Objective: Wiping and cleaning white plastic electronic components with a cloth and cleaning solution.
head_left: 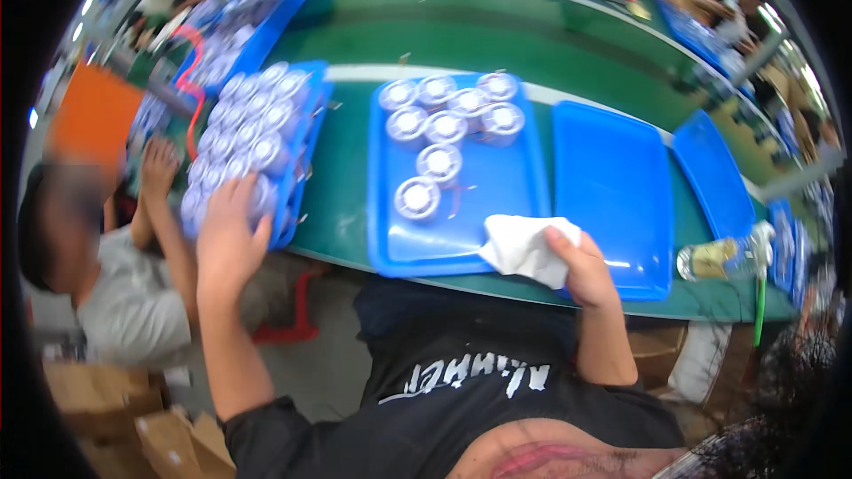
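My left hand (229, 235) reaches into the left blue tray (306, 137), which is packed with white round plastic housings (253, 115). Its fingers and thumb close around one housing (264, 197) at the near end, partly hidden by the hand. A crumpled white cloth (524, 246) is pinched in my right hand (586, 268), over the near right corner of the middle blue tray (377, 213). Several similar round housings (445, 127) stand in that tray, grouped toward its far side, with two in a line nearer me.
Right of the middle tray lies another blue tray (612, 186) with nothing in it, then a tilted one (714, 173). A clear spray bottle (723, 259) lies at the right. A co-worker (133, 275) sits at left, beside an orange panel (93, 119). Cardboard boxes (177, 443) stand below.
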A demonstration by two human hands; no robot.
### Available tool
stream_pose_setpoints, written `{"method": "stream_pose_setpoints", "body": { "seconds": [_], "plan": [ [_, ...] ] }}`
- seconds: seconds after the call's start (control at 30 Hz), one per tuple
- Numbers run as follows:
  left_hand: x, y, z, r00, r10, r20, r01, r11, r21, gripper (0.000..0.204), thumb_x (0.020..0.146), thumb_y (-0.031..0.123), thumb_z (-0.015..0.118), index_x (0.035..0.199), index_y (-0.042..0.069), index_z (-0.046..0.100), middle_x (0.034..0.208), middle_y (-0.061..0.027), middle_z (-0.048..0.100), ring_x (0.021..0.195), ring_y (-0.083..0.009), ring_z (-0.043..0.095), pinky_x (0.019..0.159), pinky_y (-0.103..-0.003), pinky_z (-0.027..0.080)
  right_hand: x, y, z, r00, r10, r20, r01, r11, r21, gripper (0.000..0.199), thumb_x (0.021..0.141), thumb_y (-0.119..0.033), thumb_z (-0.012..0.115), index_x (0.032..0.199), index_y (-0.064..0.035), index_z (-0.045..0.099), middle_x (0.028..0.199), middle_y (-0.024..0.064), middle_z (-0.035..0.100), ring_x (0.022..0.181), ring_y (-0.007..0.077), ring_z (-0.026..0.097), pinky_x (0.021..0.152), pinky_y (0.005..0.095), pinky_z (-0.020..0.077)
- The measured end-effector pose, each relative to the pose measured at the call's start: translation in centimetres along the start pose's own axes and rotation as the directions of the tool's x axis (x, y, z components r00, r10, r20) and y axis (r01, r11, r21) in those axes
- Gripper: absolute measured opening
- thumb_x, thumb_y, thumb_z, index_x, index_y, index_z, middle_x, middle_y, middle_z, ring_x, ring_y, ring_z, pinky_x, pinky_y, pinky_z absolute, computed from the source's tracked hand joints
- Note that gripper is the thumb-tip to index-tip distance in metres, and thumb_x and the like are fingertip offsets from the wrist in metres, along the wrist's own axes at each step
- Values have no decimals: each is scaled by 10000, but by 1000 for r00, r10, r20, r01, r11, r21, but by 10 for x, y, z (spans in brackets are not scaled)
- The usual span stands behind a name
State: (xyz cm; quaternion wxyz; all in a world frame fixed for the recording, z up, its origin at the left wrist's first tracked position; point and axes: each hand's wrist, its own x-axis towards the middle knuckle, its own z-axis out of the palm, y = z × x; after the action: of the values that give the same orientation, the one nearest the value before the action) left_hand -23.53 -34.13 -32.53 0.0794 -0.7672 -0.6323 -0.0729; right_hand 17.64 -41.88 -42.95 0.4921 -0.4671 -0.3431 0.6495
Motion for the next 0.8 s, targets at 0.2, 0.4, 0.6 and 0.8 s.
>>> {"method": "stream_pose_setpoints", "body": {
  "seconds": [0.2, 0.4, 0.6, 0.8],
  "plan": [
    [16, 0, -8, 995, 5, 98, 5, 995, -104, 545, 727, 30, 658, 1252, 11, 515, 1254, -243, 510, 1178, -407, 477, 1009, -430, 392, -7, -8, -2, 997, 8, 81, -3, 999, -50, 423, 984, -353, 503, 1173, 15, 595, 1053, 45, 644, 939, 113, 580, 823, 256, 451],
    [28, 5, -21, 981, -10, 191, 24, 997, -70, 517, 646, 51, 639, 1153, 3, 550, 1139, -225, 562, 1076, -403, 540, 928, -432, 434, -11, -4, -3, 993, 51, 104, -48, 998, -37, 470, 980, -400, 488, 1193, 8, 583, 1080, 63, 640, 957, 128, 581, 825, 259, 447],
    [18, -4, -19, 997, -64, 37, 73, 924, -376, 508, 681, 20, 642, 1177, 14, 531, 1087, -178, 591, 978, -301, 605, 840, -365, 475, -10, -9, 0, 992, 68, 103, -68, 998, -6, 438, 969, -358, 513, 1195, 11, 575, 1079, 81, 641, 960, 153, 605, 832, 281, 467],
    [-6, 45, 5, 999, -35, -30, -10, 474, -880, 561, 720, -59, 657, 1247, -2, 475, 1144, -113, 562, 1074, -209, 568, 949, -327, 436, -5, -9, -1, 993, 59, 100, -58, 998, -16, 442, 973, -362, 502, 1202, 10, 573, 1093, 81, 643, 976, 157, 607, 848, 288, 468]
  ]
}}
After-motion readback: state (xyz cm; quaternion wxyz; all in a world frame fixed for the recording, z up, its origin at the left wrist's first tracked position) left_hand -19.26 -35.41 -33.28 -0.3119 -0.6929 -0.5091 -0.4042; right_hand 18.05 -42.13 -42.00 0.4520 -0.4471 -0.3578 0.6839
